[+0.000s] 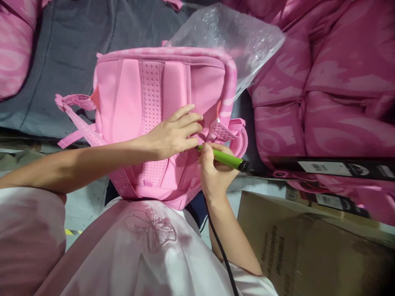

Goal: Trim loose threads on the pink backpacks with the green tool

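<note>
A pink backpack [135,94] lies back side up on my lap, its padded back panel and straps facing me. My left hand [174,133] rests flat on the panel near its right edge, fingers stretched out and pressing the fabric. My right hand [212,170] is closed round a green corded tool [226,159], whose tip points at the backpack just under my left fingers. A pink strap end [220,131] sticks up beside the tool. The tool's black cord [220,250] runs down along my right forearm.
A clear plastic bag [234,37] lies behind the backpack. Several pink backpacks [333,82] are piled at the right, another at the far left [15,45]. A cardboard box [296,242] stands at the lower right. Grey cloth [70,53] covers the surface behind.
</note>
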The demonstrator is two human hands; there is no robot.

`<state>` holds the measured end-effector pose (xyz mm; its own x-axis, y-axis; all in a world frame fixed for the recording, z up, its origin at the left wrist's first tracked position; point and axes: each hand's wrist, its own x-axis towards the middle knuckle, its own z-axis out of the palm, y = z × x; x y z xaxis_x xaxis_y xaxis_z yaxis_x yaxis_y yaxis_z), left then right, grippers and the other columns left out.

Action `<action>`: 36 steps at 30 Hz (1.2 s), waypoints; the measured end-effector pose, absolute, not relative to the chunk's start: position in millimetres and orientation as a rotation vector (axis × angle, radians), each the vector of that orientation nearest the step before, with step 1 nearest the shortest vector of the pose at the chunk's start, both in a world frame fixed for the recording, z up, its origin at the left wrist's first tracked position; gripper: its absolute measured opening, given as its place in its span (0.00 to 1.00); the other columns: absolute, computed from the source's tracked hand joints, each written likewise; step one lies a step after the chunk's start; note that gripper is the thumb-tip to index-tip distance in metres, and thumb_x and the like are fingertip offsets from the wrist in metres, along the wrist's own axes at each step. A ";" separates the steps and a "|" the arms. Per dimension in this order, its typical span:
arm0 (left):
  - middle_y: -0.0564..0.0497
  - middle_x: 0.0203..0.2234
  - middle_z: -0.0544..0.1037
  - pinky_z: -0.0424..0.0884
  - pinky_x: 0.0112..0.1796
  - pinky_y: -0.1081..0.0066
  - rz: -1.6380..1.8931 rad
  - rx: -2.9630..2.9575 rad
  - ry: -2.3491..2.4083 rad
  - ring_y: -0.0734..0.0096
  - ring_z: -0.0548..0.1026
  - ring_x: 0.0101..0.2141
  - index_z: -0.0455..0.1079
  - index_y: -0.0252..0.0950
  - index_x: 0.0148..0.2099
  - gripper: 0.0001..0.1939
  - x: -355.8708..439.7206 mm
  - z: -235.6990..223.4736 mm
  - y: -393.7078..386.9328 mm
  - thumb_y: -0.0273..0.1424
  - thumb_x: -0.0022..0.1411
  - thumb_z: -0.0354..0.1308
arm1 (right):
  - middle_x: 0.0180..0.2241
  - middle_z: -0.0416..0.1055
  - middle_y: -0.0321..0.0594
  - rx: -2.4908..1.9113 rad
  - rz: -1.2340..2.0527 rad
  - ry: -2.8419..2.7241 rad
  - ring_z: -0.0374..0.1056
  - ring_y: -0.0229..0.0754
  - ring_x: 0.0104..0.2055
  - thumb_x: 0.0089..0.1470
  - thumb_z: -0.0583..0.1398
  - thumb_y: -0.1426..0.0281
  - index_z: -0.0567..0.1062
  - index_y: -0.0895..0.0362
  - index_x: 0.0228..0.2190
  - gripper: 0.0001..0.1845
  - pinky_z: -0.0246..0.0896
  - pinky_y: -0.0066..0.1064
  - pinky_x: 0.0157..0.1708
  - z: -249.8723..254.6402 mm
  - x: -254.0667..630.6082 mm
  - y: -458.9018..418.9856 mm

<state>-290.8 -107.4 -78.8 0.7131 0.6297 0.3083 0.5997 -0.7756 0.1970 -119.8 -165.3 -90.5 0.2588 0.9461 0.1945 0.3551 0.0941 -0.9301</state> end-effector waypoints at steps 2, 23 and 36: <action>0.53 0.49 0.77 0.58 0.69 0.49 0.599 2.904 1.001 0.64 0.68 0.62 0.75 0.41 0.42 0.18 -292.7 -82.0 -108.5 0.27 0.74 0.43 | 0.27 0.76 0.38 -1.478 0.692 -1.280 0.72 0.41 0.25 0.58 0.63 0.54 0.76 0.56 0.31 0.17 0.70 0.34 0.26 -89.8 -119.1 -163.5; 0.49 0.37 0.79 0.64 0.60 0.55 0.651 3.238 0.873 0.62 0.73 0.44 0.73 0.36 0.38 0.10 -298.0 -71.9 -98.6 0.34 0.70 0.55 | 0.30 0.78 0.39 -1.456 0.774 -1.290 0.73 0.41 0.29 0.59 0.64 0.60 0.80 0.56 0.34 0.12 0.70 0.34 0.31 -102.3 -119.9 -164.4; 0.49 0.27 0.79 0.68 0.37 0.57 0.373 3.194 0.841 0.55 0.75 0.31 0.72 0.40 0.29 0.13 -340.4 -30.6 -69.2 0.42 0.61 0.59 | 0.52 0.76 0.50 -1.566 0.153 -1.589 0.75 0.45 0.52 0.70 0.46 0.70 0.61 0.55 0.66 0.26 0.70 0.42 0.54 -66.0 -36.2 -128.9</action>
<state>-340.4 -69.2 -30.6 0.8482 0.4617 0.2595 0.5024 -0.8566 -0.1179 -36.2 -128.9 -66.0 0.1757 0.8586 0.4816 0.7508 0.1996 -0.6297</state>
